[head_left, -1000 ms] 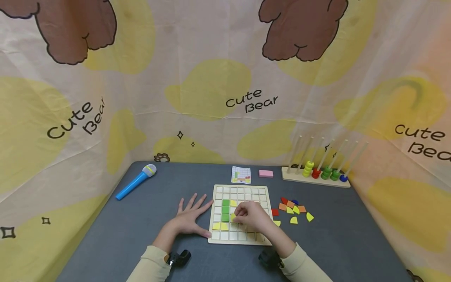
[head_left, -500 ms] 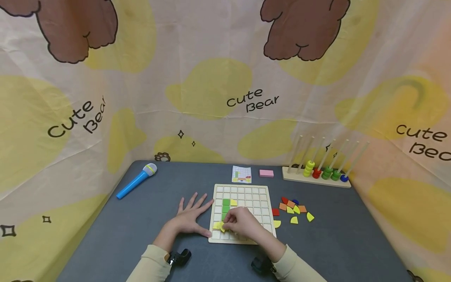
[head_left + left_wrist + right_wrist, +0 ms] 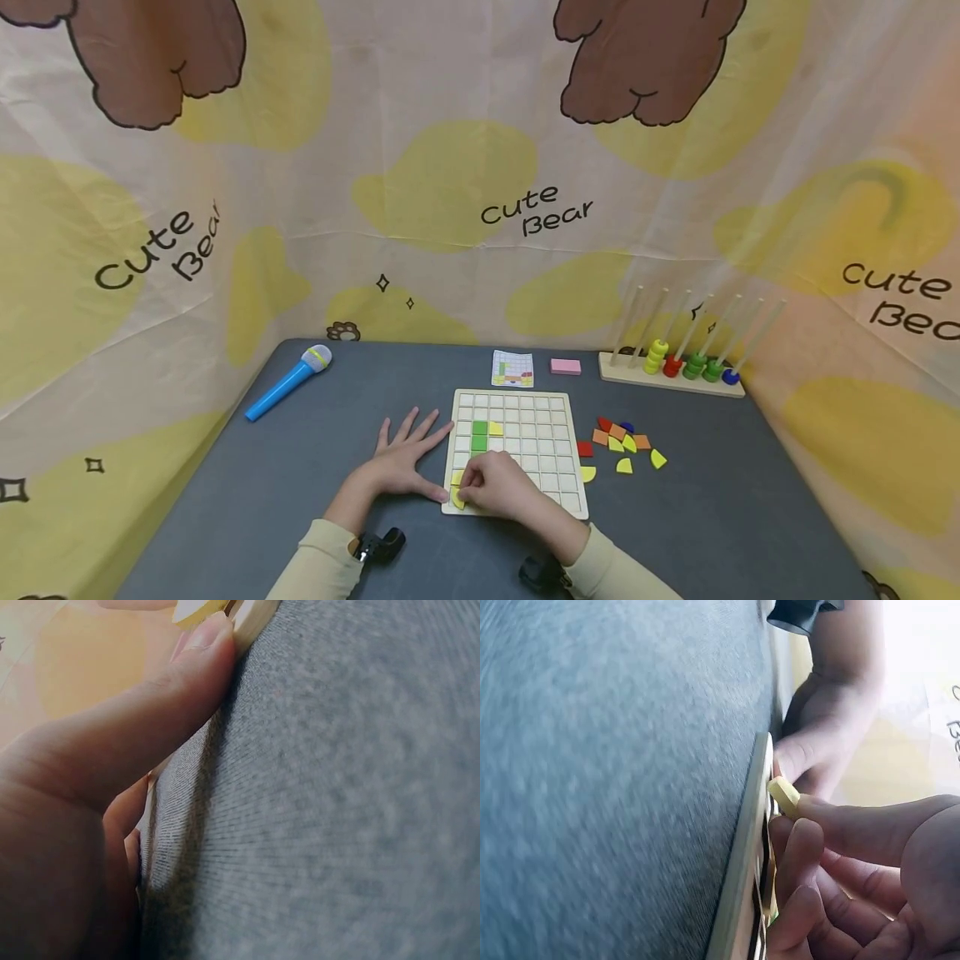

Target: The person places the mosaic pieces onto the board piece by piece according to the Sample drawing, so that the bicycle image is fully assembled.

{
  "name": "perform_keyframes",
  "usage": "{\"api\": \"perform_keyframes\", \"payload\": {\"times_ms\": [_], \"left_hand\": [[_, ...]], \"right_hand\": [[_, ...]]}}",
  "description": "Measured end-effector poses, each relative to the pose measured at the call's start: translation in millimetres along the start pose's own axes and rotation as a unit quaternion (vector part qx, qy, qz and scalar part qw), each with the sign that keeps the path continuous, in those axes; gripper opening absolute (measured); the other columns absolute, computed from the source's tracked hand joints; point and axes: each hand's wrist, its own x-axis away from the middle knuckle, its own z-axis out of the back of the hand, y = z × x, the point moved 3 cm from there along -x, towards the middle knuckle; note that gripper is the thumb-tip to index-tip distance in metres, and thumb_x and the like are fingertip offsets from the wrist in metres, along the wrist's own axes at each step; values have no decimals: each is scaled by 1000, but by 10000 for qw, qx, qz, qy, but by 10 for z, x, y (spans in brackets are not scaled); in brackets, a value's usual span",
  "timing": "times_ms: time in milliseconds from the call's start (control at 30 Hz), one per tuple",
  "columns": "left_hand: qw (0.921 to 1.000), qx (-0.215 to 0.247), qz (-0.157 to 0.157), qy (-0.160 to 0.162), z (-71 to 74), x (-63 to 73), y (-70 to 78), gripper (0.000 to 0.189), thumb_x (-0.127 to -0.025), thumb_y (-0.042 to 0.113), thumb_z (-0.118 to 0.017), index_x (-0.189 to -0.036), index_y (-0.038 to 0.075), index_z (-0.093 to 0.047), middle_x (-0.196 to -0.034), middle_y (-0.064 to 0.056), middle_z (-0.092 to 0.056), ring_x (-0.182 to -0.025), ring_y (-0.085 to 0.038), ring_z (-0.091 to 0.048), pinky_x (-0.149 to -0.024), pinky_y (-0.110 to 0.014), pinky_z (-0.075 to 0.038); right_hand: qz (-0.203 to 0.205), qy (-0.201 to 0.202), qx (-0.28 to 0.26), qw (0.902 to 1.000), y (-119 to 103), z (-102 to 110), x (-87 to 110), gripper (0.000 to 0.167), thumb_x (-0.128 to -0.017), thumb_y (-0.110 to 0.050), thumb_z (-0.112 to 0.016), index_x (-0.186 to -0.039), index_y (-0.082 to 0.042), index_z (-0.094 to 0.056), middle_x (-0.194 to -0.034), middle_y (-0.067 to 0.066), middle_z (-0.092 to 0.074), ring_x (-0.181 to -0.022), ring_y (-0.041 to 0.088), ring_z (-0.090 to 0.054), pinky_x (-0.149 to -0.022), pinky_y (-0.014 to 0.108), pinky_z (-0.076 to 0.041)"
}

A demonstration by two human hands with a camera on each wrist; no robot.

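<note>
My right hand (image 3: 498, 485) pinches a yellow quarter-round tile (image 3: 457, 500) between thumb and forefinger, low over the near left corner of a white gridded wooden board (image 3: 551, 433). In the right wrist view the yellow tile (image 3: 784, 795) is tilted, right at the board's rim. My left hand (image 3: 403, 462) lies on the table left of the board with fingers spread, its thumb (image 3: 199, 656) against the board's edge. Green square tiles (image 3: 479, 435) and a yellow tile (image 3: 496, 428) sit in the grid. My right hand hides some cells around it.
Right of the board lie several loose yellow, orange, red and blue pieces (image 3: 617, 445). Behind it are a printed pattern card (image 3: 513, 368) and a pink block (image 3: 566, 367). A peg bead counter (image 3: 675, 377) stands back right; a blue toy microphone (image 3: 288, 383) lies back left.
My right hand has moved left and toward me across the board, from the middle cells to the near left corner, with the yellow tile in its fingers. My left hand stays put.
</note>
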Motion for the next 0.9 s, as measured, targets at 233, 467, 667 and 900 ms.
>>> {"api": "perform_keyframes", "payload": {"times_ms": [233, 467, 667, 900], "left_hand": [[10000, -38, 5, -52, 53, 21, 43, 117, -63, 83, -74, -160, 40, -25, -171, 2, -11, -157, -36, 6, -115, -72, 13], [9999, -136, 73, -46, 61, 22, 54, 115, -64, 81, -74, -160, 42, -24, -171, 3, -10, -157, -36, 6, -115, -72, 12], [9999, -93, 48, -30, 78, 34, 67, 117, -64, 81, -75, -161, 40, -23, -171, 3, -11, -157, -36, 5, -115, -72, 12], [10000, -87, 17, -15, 82, 52, 75, 117, -64, 80, -75, -160, 39, -24, -171, 3, -11, -157, -36, 5, -115, -72, 12]], "right_hand": [[-29, 105, 219, 9997, -37, -13, -15, 14, -86, -11, -78, -73, -15, -73, -58, -14, -57, -52, -1, -50, -50, 18, -42], [-143, 290, 587, 9978, -43, -33, -22, 14, -84, -10, -76, -71, -16, -73, -55, -14, -54, -49, 1, -48, -49, 19, -40], [-252, 377, 681, 9966, -61, -44, -17, 15, -84, -10, -76, -70, -15, -72, -54, -12, -53, -47, 3, -47, -47, 20, -38], [-373, 322, 751, 9960, -72, -37, -4, 17, -82, -19, -82, -72, -17, -68, -56, -12, -52, -48, 4, -47, -46, 22, -37]]}}
